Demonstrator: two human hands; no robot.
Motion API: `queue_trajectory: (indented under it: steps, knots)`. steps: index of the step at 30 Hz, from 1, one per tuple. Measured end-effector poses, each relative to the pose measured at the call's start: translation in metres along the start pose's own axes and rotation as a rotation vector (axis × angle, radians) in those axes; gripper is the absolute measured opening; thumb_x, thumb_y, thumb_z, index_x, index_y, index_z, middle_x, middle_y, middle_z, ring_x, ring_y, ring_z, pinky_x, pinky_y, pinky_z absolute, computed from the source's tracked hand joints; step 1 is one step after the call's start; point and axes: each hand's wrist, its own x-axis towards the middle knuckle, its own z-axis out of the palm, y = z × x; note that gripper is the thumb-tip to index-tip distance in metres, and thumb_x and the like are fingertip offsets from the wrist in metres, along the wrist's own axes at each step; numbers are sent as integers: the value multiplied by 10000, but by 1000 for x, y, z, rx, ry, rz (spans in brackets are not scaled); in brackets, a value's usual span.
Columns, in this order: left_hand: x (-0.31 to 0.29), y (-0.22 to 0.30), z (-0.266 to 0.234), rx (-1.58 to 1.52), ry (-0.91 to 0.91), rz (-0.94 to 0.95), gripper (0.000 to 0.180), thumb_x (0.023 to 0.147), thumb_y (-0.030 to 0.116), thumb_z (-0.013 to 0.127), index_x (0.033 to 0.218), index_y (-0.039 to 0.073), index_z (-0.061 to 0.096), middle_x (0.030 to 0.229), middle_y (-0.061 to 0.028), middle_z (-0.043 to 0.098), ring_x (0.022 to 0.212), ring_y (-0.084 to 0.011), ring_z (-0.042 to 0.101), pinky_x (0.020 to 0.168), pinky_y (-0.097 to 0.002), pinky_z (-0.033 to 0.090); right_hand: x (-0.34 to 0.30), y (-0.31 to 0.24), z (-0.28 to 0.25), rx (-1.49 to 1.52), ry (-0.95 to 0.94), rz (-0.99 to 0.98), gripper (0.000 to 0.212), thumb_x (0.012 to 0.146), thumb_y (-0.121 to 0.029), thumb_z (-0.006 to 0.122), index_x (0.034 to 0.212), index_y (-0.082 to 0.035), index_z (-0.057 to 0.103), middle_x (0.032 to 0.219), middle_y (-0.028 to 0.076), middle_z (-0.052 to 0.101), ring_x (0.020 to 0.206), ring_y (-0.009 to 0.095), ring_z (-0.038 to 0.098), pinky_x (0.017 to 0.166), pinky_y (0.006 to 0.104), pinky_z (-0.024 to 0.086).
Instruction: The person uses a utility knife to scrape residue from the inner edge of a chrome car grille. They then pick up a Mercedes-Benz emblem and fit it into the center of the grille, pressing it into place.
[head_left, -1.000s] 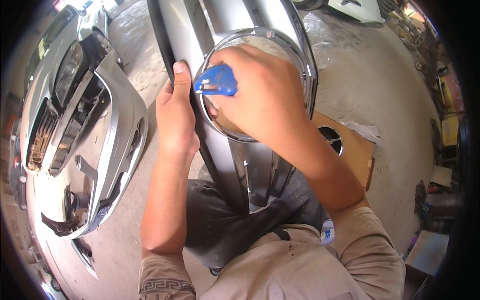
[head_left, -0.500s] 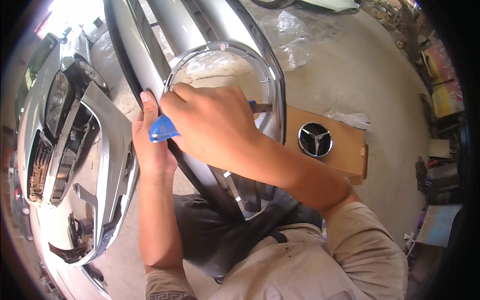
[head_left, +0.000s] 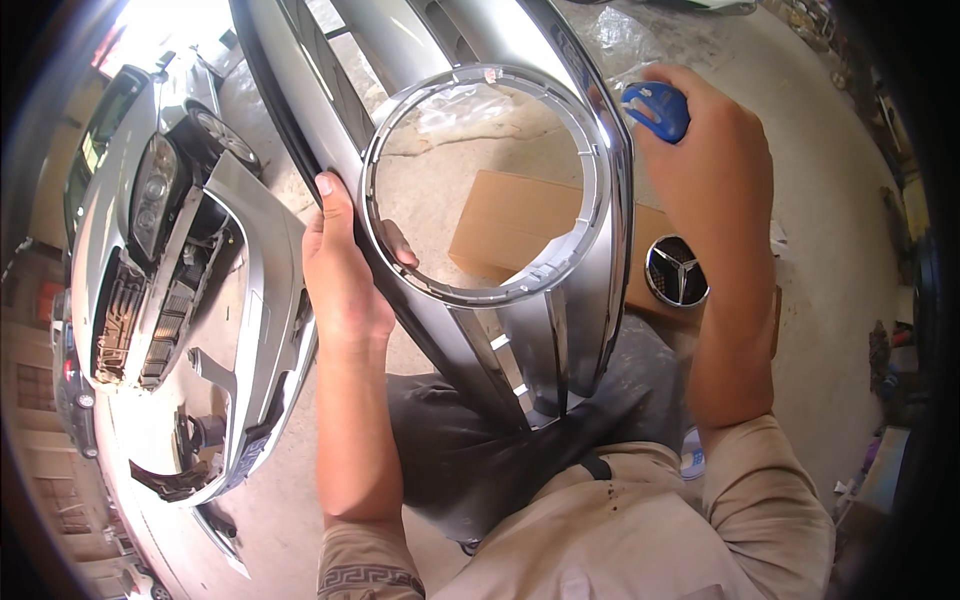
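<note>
Concrete floor point(head_left: 825, 260) below; silver grille point(head_left: 530, 335) tilted over lap point(head_left: 450, 420), left hand point(head_left: 347, 270) clamped on its left side, right hand point(head_left: 712, 140) wrapped round blue tool point(head_left: 660, 112), near shiny trim point(head_left: 622, 190): slip could scratch it!

A car point(head_left: 117, 215) and detached bumper point(head_left: 258, 232) show a repair workshop.

Silver grille point(head_left: 530, 335), tilted, round opening, blue tool point(head_left: 662, 110) beside

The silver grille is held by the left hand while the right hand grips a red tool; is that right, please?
Not quite: the head view shows the tool in the right hand is blue, not red; the left hand holds the silver grille.
</note>
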Motion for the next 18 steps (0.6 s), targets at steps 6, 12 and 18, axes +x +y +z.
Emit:
queue_trajectory:
  steps: [6, 12, 18]
  knots:
    - [-6, -4, 8, 11, -52, 9, 380, 1044, 413, 519, 897, 66, 568, 662, -40, 595, 517, -156, 567, 526, -292, 494, -19, -52, 13, 336, -268, -339, 301, 701, -108, 788, 969, -52, 663, 865, 125, 688, 769, 344, 693, 674, 388, 543]
    - [1, -16, 3, -66, -38, 21, 357, 1016, 430, 580, 970, 78, 618, 850, 21, 635, 778, -55, 571, 752, -241, 462, -24, -84, 38, 268, -163, -533, 142, 801, -161, 668, 785, -27, 625, 719, 87, 650, 543, 246, 675, 451, 346, 487]
    - [-2, -18, 6, -64, -28, 49, 385, 1005, 462, 584, 980, 79, 602, 867, 19, 629, 817, -63, 558, 799, -254, 451, -24, -87, 46, 264, -122, -546, 154, 796, -180, 680, 804, -30, 650, 707, 70, 647, 546, 233, 676, 441, 333, 472]
